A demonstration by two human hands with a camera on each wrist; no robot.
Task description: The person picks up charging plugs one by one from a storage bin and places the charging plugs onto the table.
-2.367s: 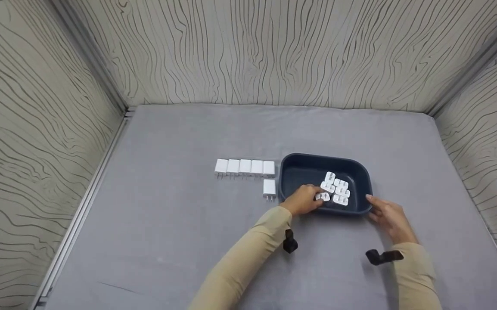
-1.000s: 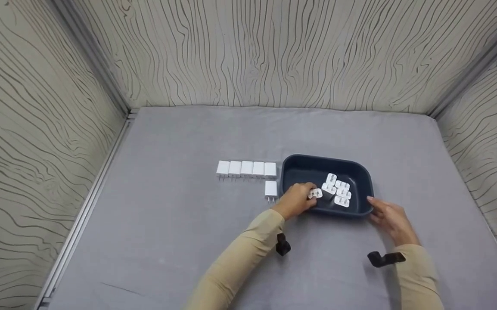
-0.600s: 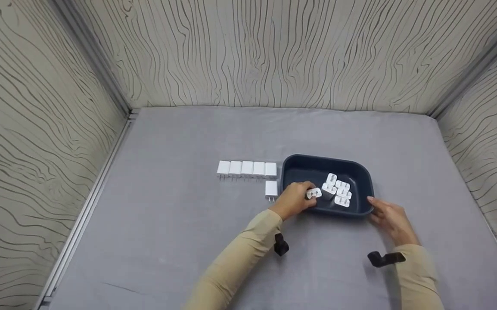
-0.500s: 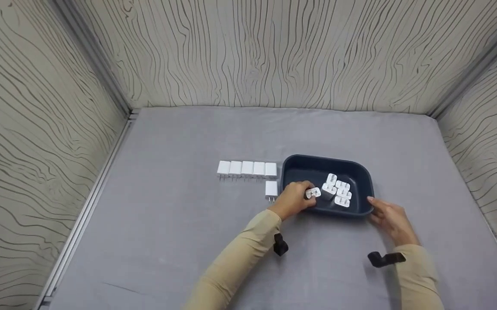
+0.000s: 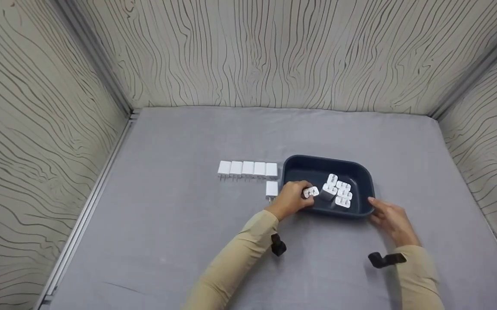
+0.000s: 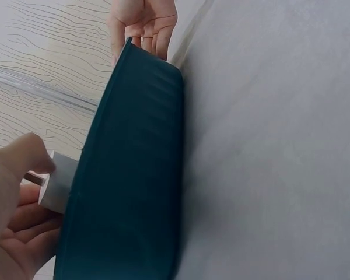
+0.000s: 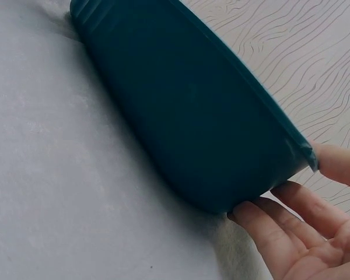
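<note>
A dark blue plastic bin (image 5: pixel 296 158) stands on the table, with several white chargers (image 5: pixel 342 193) inside, prongs up. My left hand (image 5: pixel 290 199) pinches one white charger (image 5: pixel 311 192) between thumb and fingers over the bin's left part. In the left wrist view, this charger (image 6: pixel 59 182) is at rim height, with a metal prong visible. My right hand (image 5: pixel 394 219) holds the bin's right end. The right wrist view shows its thumb at the rim and fingertips (image 7: pixel 245 213) against the outer wall.
Left of the bin, several white chargers (image 5: pixel 248 168) lie side by side in a row, prongs toward me. One more charger (image 5: pixel 271 189) lies in front of the row's right end, close to the bin. A grey cloth (image 5: pixel 166 206) covers the table. Patterned panels (image 5: pixel 253 51) enclose it.
My left hand has taken hold of a charger among the group in the bin and moved it left, apart from the others. My right hand stays at the bin's right end.
</note>
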